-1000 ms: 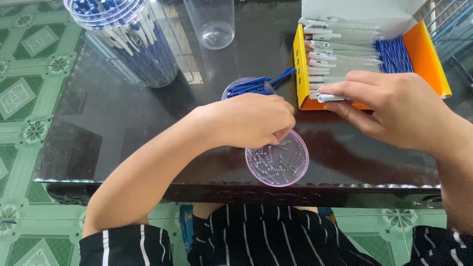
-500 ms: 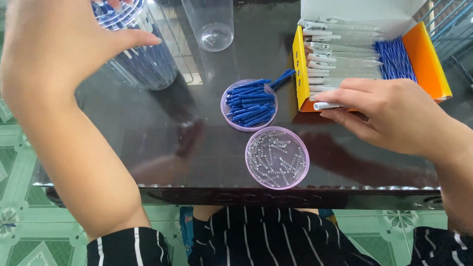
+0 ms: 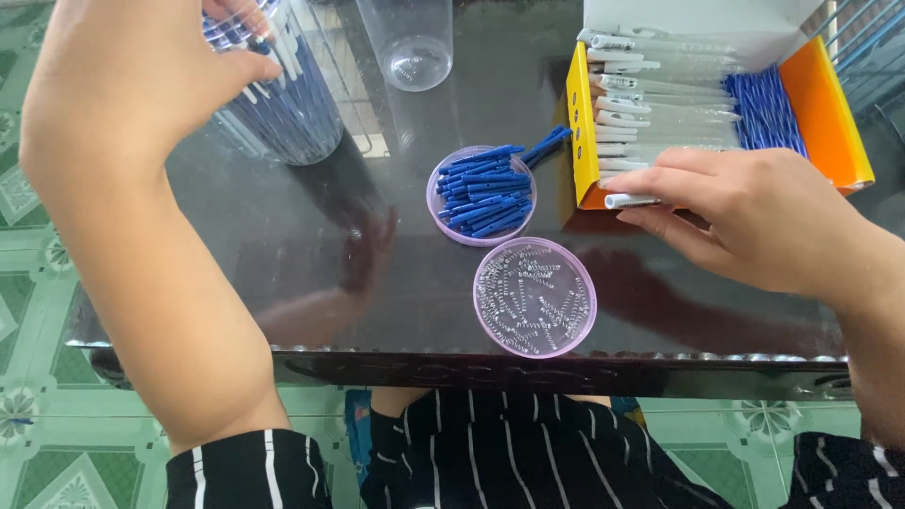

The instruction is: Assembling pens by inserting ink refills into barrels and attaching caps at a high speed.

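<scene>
head view: two hands among pen parts on a dark glass surface

head view looks down on a dark glossy glass surface (image 3: 283, 245) with a person in a black shirt with white stripes seated at its near edge. the left hand (image 3: 132, 71) is raised at the far left, its fingers curled at the mouth of a tall clear plastic jar (image 3: 283, 104) packed with upright blue and white pens. the fingertips pinch near the pens at the rim, but whether that grip is closed on a pen i cannot tell, since the hand hides the contact. just beside the jar, further back, stands a clear plastic cup (image 3: 412, 42) with nothing visible in it.

the right hand (image 3: 754, 221) lies at the front of an open yellow and orange cardboard box (image 3: 834, 123), thumb and fingers closed on a white pen barrel (image 3: 630, 200) that sticks out to the left at the box's yellow wall. inside the box, clear and white barrels lie stacked on the left and a bundle of blue refills (image 3: 764, 108) on the right.

between the hands sit two round purple plastic dishes. the far dish of blue pen caps (image 3: 483, 193) is heaped full, with a few caps poking over its rim toward the box. the near dish of small metal springs (image 3: 534, 297) touches or nearly touches it and sits close to the surface's front edge. green patterned floor tiles (image 3: 38, 311) show at the left and below.
</scene>
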